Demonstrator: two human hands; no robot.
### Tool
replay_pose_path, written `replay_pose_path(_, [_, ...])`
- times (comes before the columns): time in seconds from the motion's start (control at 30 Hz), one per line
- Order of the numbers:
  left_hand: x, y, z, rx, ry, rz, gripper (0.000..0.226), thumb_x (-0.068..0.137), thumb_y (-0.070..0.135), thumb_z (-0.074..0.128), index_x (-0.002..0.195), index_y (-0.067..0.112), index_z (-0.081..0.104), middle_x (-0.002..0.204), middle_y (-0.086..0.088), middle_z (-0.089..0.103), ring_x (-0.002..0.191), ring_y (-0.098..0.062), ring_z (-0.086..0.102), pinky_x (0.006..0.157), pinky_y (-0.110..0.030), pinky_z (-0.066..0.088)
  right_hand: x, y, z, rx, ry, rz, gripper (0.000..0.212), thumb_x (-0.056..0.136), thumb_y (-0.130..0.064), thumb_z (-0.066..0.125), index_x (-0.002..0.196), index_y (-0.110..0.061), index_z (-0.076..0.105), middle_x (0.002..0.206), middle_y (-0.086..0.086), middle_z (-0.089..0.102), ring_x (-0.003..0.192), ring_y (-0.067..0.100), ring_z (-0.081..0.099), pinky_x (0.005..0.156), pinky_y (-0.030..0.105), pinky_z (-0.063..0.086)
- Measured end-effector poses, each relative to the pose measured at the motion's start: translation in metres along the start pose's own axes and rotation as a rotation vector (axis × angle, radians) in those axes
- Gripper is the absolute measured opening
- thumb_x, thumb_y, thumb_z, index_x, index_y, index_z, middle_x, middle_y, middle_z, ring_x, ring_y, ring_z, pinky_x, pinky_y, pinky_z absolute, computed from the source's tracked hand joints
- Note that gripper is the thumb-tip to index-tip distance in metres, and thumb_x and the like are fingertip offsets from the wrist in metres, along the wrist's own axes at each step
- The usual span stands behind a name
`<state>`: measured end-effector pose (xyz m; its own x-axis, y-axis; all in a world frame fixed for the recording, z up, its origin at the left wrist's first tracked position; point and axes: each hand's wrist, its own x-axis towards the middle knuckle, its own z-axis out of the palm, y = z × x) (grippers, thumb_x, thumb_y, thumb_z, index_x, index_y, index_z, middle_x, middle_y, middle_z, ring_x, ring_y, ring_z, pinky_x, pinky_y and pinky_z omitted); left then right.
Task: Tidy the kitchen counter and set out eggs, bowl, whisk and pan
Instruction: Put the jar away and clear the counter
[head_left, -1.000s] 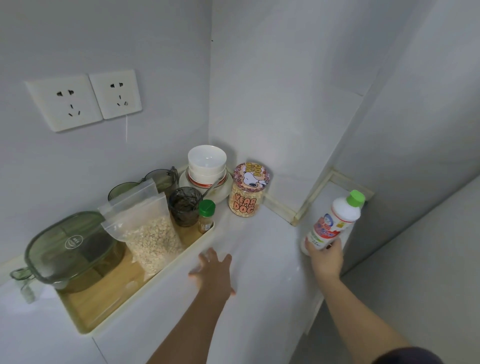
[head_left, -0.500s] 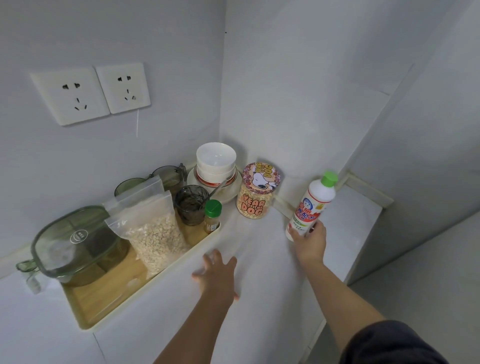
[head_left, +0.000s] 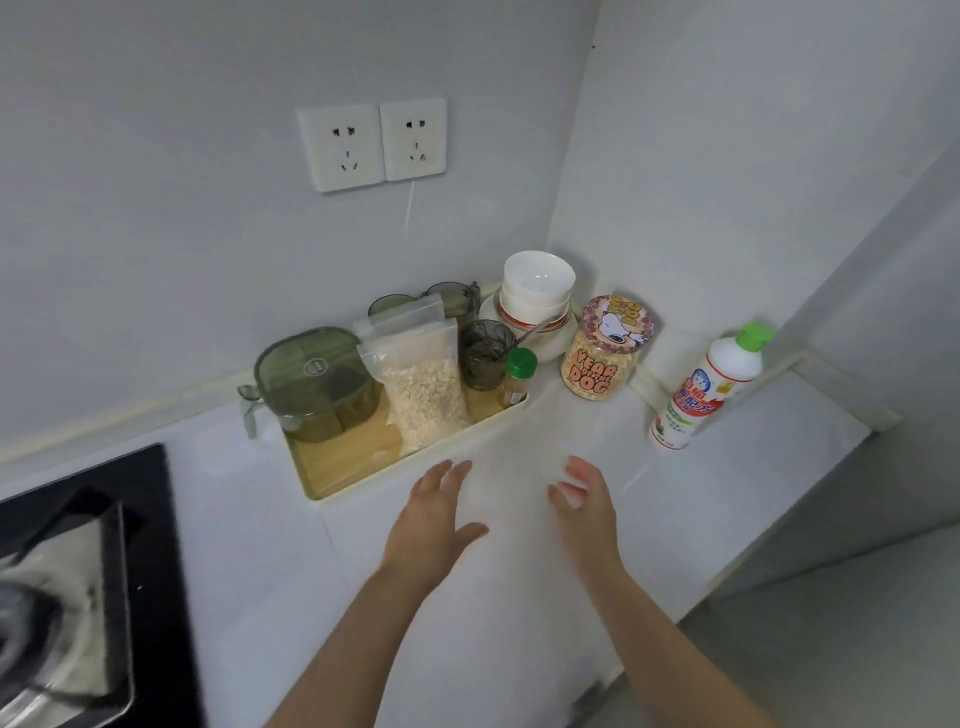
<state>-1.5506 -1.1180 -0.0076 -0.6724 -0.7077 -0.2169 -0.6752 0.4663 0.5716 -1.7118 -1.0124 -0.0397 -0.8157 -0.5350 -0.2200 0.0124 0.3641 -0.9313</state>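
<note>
Both hands empty, fingers spread, over the white worktop (head_left: 519, 597): left hand (head_left: 431, 525) just in front of the tray (head_left: 332, 480), right hand (head_left: 584, 512) beside it, apart. Stacked white bowls (head_left: 537, 286) at back corner, next to the cartoon-dog jar (head_left: 605, 348). White bottle w/ green cap (head_left: 709, 387) stands alone (tilted in view) on right. Hob (head_left: 78, 571) at left.

Two wall sockets (head_left: 372, 145) are seen above a tray (head_left: 415, 462) crowded with a bag of oats (head_left: 423, 389) and a green lidded container (head_left: 314, 376); a cleaner bottle (head_left: 709, 387) is stood well right of it.
</note>
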Motion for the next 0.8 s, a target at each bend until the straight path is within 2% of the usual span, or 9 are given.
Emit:
replay_pose_path(0.07, [-0.042,-0.014,-0.026,-0.078,0.124,-0.024,0.067,0.088,0.039,0.064,0.145,0.030,0.030,0.152,0.006,0.032,0.137,-0.014,0.034,0.108,-0.028,0.034,-0.035,-0.024,0.018,-0.071,-0.202,-0.100,0.031,0.091,-0.010,0.059,0.120,-0.020,0.057,0.116,-0.004,0.061,0.102,0.014,0.060,0.076,0.013,0.047])
replay_pose_path(0.1, [-0.069,-0.022,-0.039,-0.117,0.188,-0.049,0.063,0.088,0.037,0.064,0.143,0.030,0.035,0.148,0.007,0.038,0.133,-0.013,0.040,0.105,-0.026,0.036,-0.057,-0.037,0.028,-0.096,-0.295,-0.146,0.028,0.091,-0.009,0.059,0.116,-0.020,0.059,0.112,-0.006,0.063,0.099,0.013,0.061,0.074,0.011,0.047])
replay_pose_path(0.23, [-0.177,-0.054,-0.079,-0.276,0.435,-0.118,0.046,0.088,0.027,0.066,0.132,0.027,0.050,0.127,0.013,0.054,0.116,-0.006,0.052,0.098,-0.020,0.040,-0.144,-0.083,0.061,-0.112,-0.538,-0.335,0.024,0.091,-0.006,0.058,0.105,-0.024,0.062,0.097,-0.007,0.069,0.085,0.012,0.067,0.075,0.015,0.050])
replay_pose_path(0.3, [-0.236,-0.071,-0.092,-0.351,0.546,-0.174,0.041,0.088,0.024,0.066,0.127,0.029,0.055,0.120,0.018,0.057,0.110,0.002,0.053,0.095,-0.017,0.043,-0.191,-0.100,0.076,-0.093,-0.627,-0.398,0.021,0.091,-0.006,0.058,0.101,-0.024,0.063,0.093,-0.005,0.070,0.081,0.011,0.068,0.073,0.014,0.050])
replay_pose_path(0.4, [-0.331,-0.100,-0.105,-0.406,0.672,-0.228,0.036,0.087,0.021,0.067,0.121,0.028,0.059,0.111,0.021,0.060,0.105,0.008,0.054,0.085,-0.005,0.041,-0.274,-0.117,0.103,-0.117,-0.765,-0.473,0.016,0.093,-0.013,0.058,0.103,-0.024,0.062,0.092,-0.005,0.070,0.080,0.007,0.067,0.075,0.015,0.052])
replay_pose_path(0.5, [-0.420,-0.135,-0.118,-0.368,0.762,-0.269,0.034,0.087,0.021,0.067,0.119,0.026,0.060,0.110,0.021,0.061,0.105,0.006,0.055,0.083,-0.007,0.042,-0.362,-0.121,0.135,-0.125,-0.909,-0.504,0.015,0.094,-0.017,0.057,0.107,-0.022,0.062,0.094,-0.004,0.071,0.080,0.007,0.068,0.077,0.020,0.055])
replay_pose_path(0.57, [-0.474,-0.156,-0.127,-0.338,0.851,-0.308,0.033,0.087,0.021,0.067,0.118,0.027,0.060,0.109,0.021,0.061,0.104,0.006,0.054,0.083,-0.010,0.043,-0.417,-0.124,0.159,-0.141,-1.018,-0.529,0.016,0.094,-0.017,0.056,0.109,-0.021,0.062,0.095,-0.004,0.071,0.079,0.006,0.068,0.078,0.019,0.054])
replay_pose_path(0.67, [-0.547,-0.183,-0.138,-0.324,0.944,-0.378,0.031,0.088,0.021,0.066,0.117,0.029,0.060,0.107,0.022,0.060,0.104,0.008,0.054,0.080,-0.007,0.043,-0.489,-0.133,0.193,-0.170,-1.145,-0.582,0.017,0.094,-0.015,0.055,0.108,-0.021,0.063,0.094,-0.005,0.071,0.078,0.003,0.068,0.074,0.014,0.051])
replay_pose_path(0.8, [-0.625,-0.224,-0.142,-0.333,1.070,-0.475,0.030,0.089,0.020,0.065,0.116,0.030,0.060,0.108,0.021,0.060,0.103,0.008,0.054,0.083,-0.008,0.041,-0.566,-0.140,0.242,-0.192,-1.272,-0.646,0.017,0.092,-0.015,0.055,0.104,-0.024,0.064,0.091,-0.006,0.071,0.078,0.005,0.068,0.075,0.019,0.053])
